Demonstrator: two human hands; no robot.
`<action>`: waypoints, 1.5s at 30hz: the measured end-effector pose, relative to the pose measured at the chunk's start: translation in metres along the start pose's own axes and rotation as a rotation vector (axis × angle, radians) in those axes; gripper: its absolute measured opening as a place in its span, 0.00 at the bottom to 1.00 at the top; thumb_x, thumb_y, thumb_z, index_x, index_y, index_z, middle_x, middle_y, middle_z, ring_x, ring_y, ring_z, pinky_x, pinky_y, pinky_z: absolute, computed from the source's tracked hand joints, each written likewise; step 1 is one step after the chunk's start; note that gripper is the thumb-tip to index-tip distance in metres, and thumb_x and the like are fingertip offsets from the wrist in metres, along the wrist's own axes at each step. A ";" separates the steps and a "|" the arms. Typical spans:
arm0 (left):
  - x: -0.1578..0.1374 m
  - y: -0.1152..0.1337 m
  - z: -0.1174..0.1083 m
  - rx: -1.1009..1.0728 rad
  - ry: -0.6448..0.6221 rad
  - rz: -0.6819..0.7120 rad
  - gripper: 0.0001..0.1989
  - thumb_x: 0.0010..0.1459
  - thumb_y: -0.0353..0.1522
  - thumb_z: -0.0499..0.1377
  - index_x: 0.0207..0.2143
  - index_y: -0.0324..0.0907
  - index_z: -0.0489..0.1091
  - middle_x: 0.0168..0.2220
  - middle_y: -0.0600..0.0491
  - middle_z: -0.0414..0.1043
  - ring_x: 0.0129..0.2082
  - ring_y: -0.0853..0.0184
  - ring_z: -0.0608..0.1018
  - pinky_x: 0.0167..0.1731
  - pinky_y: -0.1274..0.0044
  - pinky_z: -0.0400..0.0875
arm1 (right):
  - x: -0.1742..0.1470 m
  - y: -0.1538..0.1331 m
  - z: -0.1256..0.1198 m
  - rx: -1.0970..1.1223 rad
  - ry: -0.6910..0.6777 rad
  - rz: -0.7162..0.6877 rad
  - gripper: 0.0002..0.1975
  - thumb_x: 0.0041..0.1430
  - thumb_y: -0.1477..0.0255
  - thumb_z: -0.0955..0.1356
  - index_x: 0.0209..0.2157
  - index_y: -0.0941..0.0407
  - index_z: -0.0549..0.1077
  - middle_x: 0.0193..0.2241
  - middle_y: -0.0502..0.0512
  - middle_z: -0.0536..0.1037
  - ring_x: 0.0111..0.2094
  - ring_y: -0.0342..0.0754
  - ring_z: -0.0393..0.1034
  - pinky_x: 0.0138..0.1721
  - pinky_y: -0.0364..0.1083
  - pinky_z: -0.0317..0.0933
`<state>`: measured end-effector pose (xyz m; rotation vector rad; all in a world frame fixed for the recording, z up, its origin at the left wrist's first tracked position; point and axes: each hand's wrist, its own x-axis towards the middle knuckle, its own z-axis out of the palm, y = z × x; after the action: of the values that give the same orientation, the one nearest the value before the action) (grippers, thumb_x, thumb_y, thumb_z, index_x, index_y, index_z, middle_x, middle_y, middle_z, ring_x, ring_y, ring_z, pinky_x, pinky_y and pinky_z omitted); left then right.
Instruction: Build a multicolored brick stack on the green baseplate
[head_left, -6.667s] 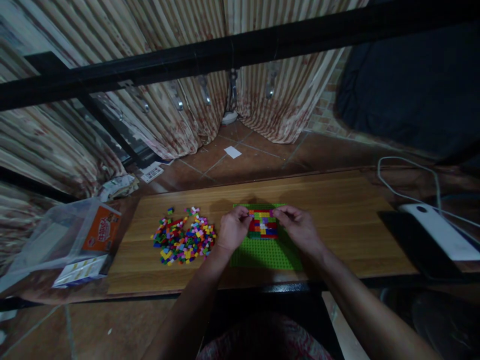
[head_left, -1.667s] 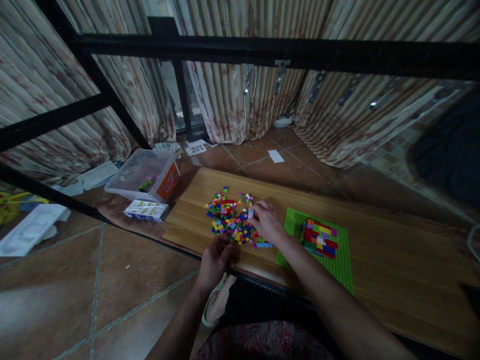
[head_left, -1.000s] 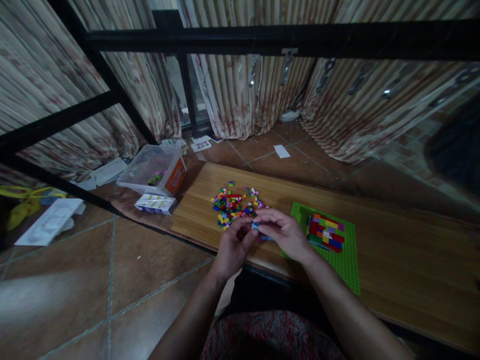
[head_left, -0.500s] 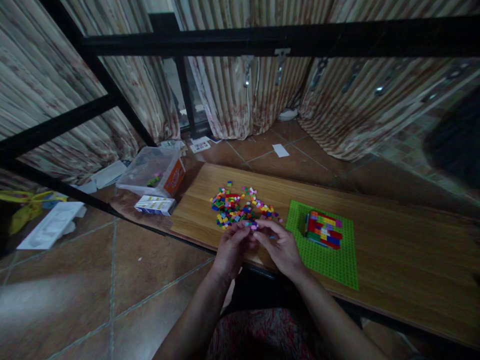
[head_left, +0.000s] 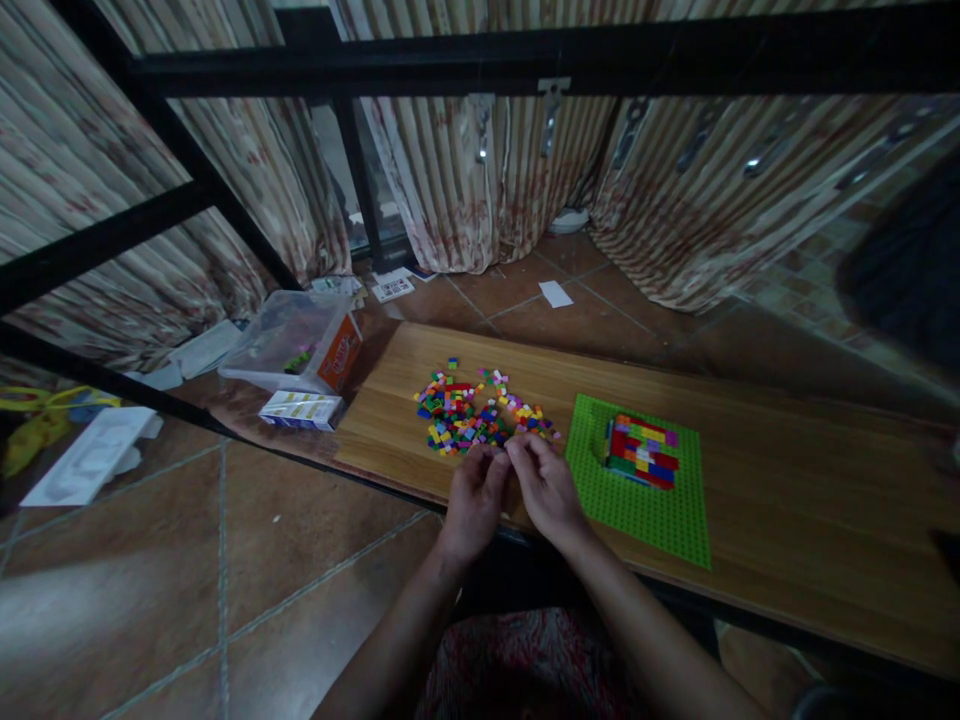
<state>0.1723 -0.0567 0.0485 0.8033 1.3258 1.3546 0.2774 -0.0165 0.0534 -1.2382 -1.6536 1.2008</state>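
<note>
My left hand [head_left: 475, 497] and my right hand [head_left: 545, 488] meet at the fingertips just in front of a pile of small coloured building bricks [head_left: 459, 412]. Both are closed in a pinch around a small building brick, now mostly covered by the fingers. On the right lies a green studded baseplate [head_left: 637, 520]. A block of stacked bricks [head_left: 641, 450] in red, yellow, blue and other colours rests on it. Whether that block is pressed onto the studs I cannot tell.
The wooden board [head_left: 780, 500] carries the bricks and baseplate. Left of it are a clear plastic tub [head_left: 274, 335] with an orange label and a small white box [head_left: 302, 409]. A black metal frame [head_left: 465, 65] crosses before striped curtains [head_left: 450, 180].
My fingertips have drawn closer together, covering the purple and pink pieces that showed between them. My right hand has turned more upright. The whole view has shifted slightly.
</note>
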 end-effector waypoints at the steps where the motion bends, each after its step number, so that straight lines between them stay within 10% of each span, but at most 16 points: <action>1: 0.000 -0.001 0.001 0.022 0.007 0.002 0.16 0.56 0.44 0.58 0.33 0.39 0.67 0.25 0.57 0.65 0.25 0.74 0.66 0.26 0.82 0.62 | -0.001 -0.001 0.001 -0.014 0.006 -0.006 0.15 0.63 0.59 0.60 0.33 0.53 0.70 0.27 0.49 0.75 0.33 0.46 0.70 0.35 0.43 0.62; 16: -0.003 -0.006 0.018 -0.017 0.132 -0.080 0.12 0.54 0.40 0.57 0.28 0.40 0.65 0.23 0.57 0.64 0.24 0.74 0.65 0.24 0.82 0.61 | -0.002 0.018 0.022 -0.050 0.277 0.056 0.23 0.64 0.55 0.54 0.28 0.54 0.69 0.24 0.51 0.74 0.27 0.46 0.68 0.33 0.45 0.60; 28: 0.024 0.000 0.016 -0.326 0.054 -0.189 0.21 0.48 0.48 0.62 0.26 0.41 0.61 0.18 0.62 0.58 0.15 0.78 0.60 0.15 0.83 0.55 | 0.030 0.031 0.022 0.314 0.151 0.255 0.24 0.57 0.47 0.60 0.31 0.53 0.70 0.17 0.46 0.67 0.17 0.44 0.61 0.17 0.43 0.55; 45: 0.056 0.000 0.008 -0.241 0.149 -0.154 0.23 0.45 0.46 0.64 0.36 0.39 0.68 0.20 0.60 0.65 0.17 0.76 0.66 0.17 0.83 0.60 | 0.072 0.028 -0.001 -0.401 -0.091 -0.044 0.16 0.61 0.74 0.59 0.39 0.54 0.77 0.33 0.54 0.80 0.35 0.48 0.73 0.37 0.45 0.63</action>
<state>0.1660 -0.0017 0.0392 0.4352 1.2806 1.4382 0.2668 0.0554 0.0285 -1.3911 -2.0485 0.9362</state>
